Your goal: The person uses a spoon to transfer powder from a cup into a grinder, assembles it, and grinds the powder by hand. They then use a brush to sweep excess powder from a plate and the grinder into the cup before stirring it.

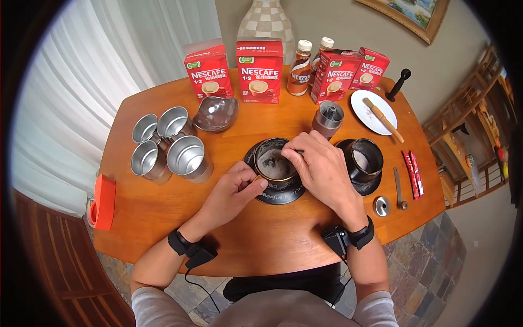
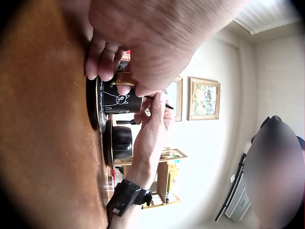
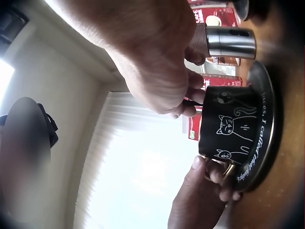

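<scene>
A black cup with white cat drawings and a gold rim stands on a black saucer with white lettering. Pale powder and dark residue show inside it in the head view. My left hand grips the cup's gold handle from the near left. Over the far right rim, my right hand pinches a thin dark stick-like handle that slants into the cup; its lower end is hidden. Just right of that hand, a second black cup holding pale powder sits on its own saucer.
Several metal cups and a glass bowl stand left. A grinder, red Nescafe boxes and bottles line the back. At right are a plate with a brush, red sachets and a metal crank.
</scene>
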A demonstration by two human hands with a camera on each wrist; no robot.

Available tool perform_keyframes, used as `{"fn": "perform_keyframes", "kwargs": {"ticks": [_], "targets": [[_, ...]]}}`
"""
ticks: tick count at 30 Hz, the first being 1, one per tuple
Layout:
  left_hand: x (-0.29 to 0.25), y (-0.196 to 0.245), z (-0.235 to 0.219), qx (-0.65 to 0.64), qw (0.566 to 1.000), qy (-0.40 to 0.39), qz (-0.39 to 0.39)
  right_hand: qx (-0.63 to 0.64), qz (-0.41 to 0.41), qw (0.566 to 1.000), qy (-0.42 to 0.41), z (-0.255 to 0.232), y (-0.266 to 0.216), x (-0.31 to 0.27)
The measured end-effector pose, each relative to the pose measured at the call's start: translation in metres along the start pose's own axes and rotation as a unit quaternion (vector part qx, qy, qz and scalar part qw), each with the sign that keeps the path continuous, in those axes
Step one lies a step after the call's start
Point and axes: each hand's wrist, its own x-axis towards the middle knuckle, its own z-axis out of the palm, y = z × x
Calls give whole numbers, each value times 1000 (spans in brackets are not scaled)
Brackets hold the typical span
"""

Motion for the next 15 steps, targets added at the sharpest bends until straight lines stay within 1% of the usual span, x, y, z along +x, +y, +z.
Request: {"fn": "perform_keyframes", "kwargs": {"ticks": [4,7,10,15], "targets": [[0,1,0,-1,1000,-1,0,-32,-13,999,8,-1,-2,0],[0,2,0,0,1000,0,0,-50,-4,999,7,-4,-3,0],[0,2,0,4,1000,1,-1,-26,13,999,15,-3,-2,-1],[0,-2,0,6,1000,3,3,-14,12,999,33,1,0,0]]}}
